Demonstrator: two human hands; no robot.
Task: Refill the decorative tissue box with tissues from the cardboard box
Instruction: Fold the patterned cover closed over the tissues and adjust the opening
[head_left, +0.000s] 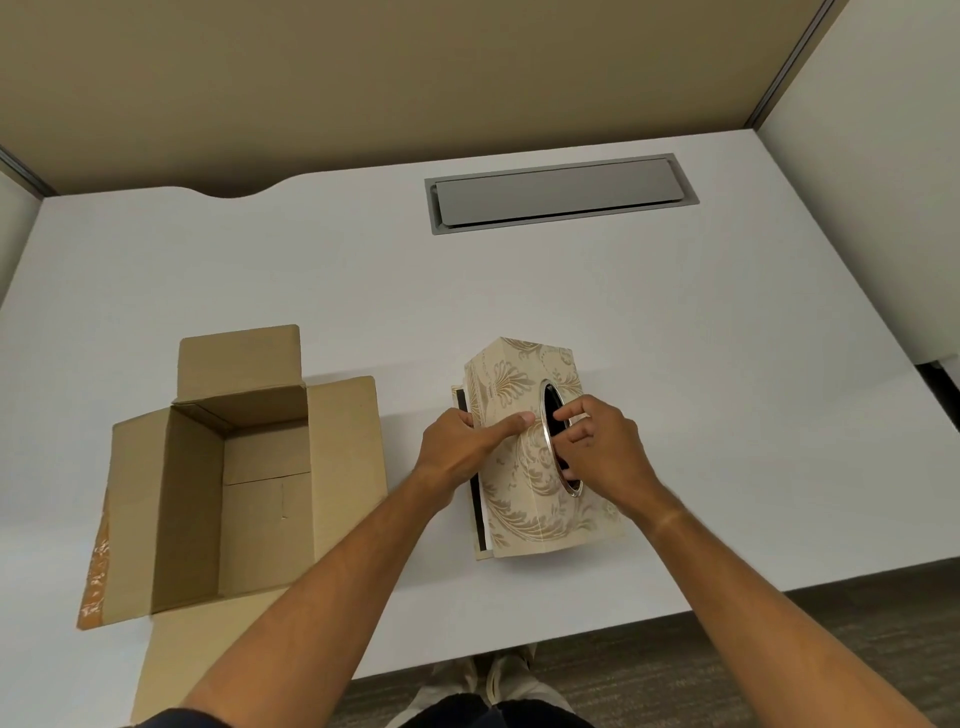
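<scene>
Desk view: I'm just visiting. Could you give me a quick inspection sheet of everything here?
Surface: white desk, bare apart from the two boxes.
Job's things: decorative tissue box, tipped so its oval opening faces right; cardboard box, flaps open, no tissues visible inside.
Clutter: nothing seen.
Hands: left hand braces the tissue box; right hand has fingers in the opening.
Cables: nothing seen; closed grey cable hatch.
Surroundings: beige partition behind, carpet below.

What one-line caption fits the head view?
Both hands on decorative tissue box, right hand fingers in its oval opening, left hand steadying; empty cardboard box beside.
</scene>
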